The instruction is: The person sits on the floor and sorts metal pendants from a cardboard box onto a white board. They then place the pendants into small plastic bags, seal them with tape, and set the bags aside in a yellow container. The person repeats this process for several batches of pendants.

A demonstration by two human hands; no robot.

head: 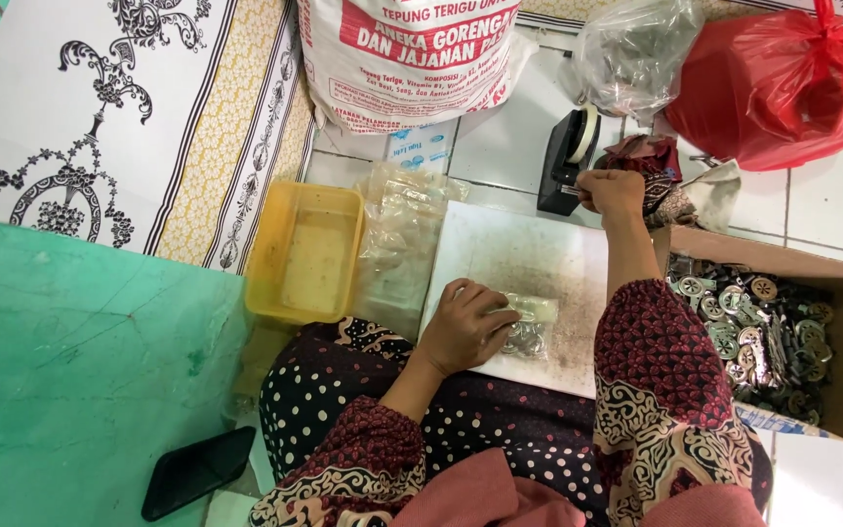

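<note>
At your far left a black phone (197, 471) lies on the green floor (70, 361), well apart from your hands. Next comes the yellow tray (304, 252), with a stack of clear bags (397, 239) just beside its right edge. Your left hand (465, 327) rests on the white board (529, 256), fingers together and pressed down on a small clear packet of metal parts (527, 327) near the board's front edge. The board's middle and far half are bare and dusty. Your right hand (612, 190) is beyond the board's far right corner, fingers curled tight at the black tape dispenser (566, 156); what they pinch cannot be made out. The cardboard box of metal parts (753, 322) sits just right of your forearm.
</note>
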